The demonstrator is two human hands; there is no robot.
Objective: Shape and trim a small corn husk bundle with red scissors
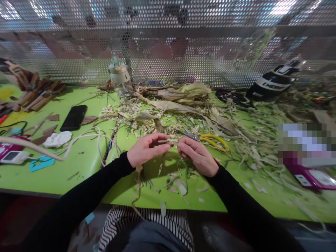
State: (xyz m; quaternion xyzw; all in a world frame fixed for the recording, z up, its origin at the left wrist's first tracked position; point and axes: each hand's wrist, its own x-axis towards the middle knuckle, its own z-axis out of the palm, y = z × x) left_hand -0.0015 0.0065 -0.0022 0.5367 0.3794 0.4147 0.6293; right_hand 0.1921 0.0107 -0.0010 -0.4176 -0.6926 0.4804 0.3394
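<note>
Black sleeves nearest; pale husk btwn L hand's pinching fingertips, R hand curled beside, grip unclear.

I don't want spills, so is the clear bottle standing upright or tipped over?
Upright: the bottle stands on the green table, base down and lid on top.

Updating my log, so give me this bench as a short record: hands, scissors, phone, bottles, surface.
Left hand: holds a pale strip
Right hand: bunched at the strip's right end, grip partly hidden
Scissors: yellow handles, just beyond the right hand
Phone: black, lying on the left
Bottles: clear bottle at back, black bottle at back right
Surface: green table, strewn with dry leaves
</note>
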